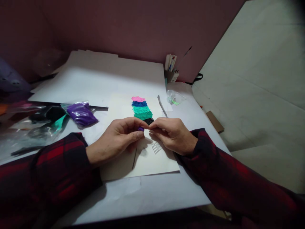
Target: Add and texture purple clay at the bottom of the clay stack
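My left hand pinches a small lump of purple modelling clay between thumb and fingers. Closed fingertips of my right hand meet those of the left; whatever they grip is too small to make out. Both hands are over a cream sheet. On that sheet, textured bands of pink, dark blue, green and black run down to my fingertips. Beside my right hand the sheet carries thin pale grey strokes. Above that hand lies a slim grey tool.
To the left lie a clear packet of purple clay and cluttered plastic bags. Large white sheets cover the back. Pens stand in a holder by the wall, with a small clear bag nearer. The table edge runs along the right.
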`<state>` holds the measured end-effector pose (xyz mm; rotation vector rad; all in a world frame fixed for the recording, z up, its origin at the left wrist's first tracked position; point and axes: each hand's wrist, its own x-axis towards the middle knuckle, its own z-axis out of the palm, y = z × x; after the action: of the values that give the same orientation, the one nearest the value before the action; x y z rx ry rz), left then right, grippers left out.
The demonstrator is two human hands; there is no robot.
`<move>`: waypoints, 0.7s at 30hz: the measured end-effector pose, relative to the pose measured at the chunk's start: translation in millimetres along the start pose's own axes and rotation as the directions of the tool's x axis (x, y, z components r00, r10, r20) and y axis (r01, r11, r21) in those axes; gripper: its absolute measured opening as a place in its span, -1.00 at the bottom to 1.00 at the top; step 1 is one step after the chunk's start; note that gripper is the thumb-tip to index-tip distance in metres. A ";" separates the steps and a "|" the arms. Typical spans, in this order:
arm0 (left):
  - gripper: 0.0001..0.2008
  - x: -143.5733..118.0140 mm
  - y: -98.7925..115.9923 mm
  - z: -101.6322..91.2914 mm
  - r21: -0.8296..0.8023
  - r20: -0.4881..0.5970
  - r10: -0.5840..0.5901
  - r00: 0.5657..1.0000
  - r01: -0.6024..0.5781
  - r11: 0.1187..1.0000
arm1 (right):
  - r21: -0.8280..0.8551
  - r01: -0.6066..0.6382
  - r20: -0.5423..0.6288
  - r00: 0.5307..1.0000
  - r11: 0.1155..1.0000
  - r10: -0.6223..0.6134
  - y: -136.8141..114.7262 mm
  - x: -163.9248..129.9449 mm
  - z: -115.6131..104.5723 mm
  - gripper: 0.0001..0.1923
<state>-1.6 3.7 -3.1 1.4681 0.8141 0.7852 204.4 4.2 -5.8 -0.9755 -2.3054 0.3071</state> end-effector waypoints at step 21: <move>-0.83 -2.0 6.8 2.0 -0.012 0.035 -0.033 0.999 0.033 0.999 | 0.011 -0.004 0.011 1.000 1.000 0.004 -1.6 -0.6 -1.4 -0.91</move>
<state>-0.7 0.8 3.7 1.4499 0.8042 0.7370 204.7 2.6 -4.3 -0.9758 -2.3100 0.3273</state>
